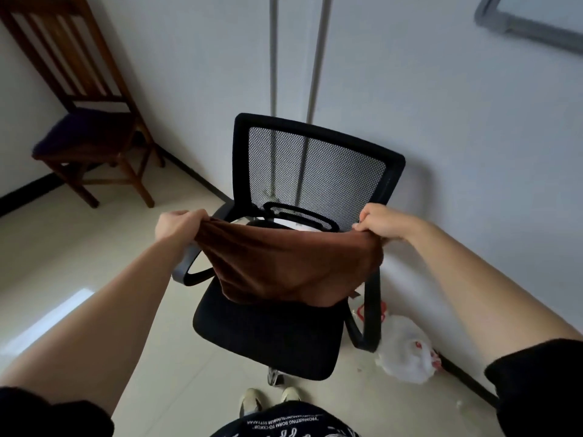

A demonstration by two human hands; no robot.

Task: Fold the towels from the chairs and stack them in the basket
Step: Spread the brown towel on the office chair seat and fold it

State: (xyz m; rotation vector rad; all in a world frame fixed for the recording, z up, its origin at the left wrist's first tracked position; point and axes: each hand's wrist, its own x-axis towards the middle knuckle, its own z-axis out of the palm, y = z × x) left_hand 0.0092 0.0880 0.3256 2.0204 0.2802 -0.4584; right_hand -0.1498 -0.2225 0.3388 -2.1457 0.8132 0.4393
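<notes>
Bare room, pale floor (104,269), white wall.
Wooden chair (91,121) far left: no towel seen.
Left hand (176,223), right hand (383,222) clamped on brown towel (284,266) top corners, stretched above office chair (284,326).
Basket not visible.
Judgement: folding not yet begun; stacking remains.

I am seeing the towel (284,263) showing as a plain warm brown with no print. The office chair (268,335) is reading black all over, and its mesh back (331,175) is showing a fine dotted weave with the pale wall coming through. The wooden chair (94,89) is showing reddish-brown slats and a dark navy seat cushion (82,130). The floor (94,247) is coming across as pale cream and the wall (457,137) as cool grey-white, edged by black skirting (31,192). The plastic bag (407,351) is looking translucent white with red print. The sleeves (542,380) are showing black, and the shirt (284,424) is carrying white lettering on black.
</notes>
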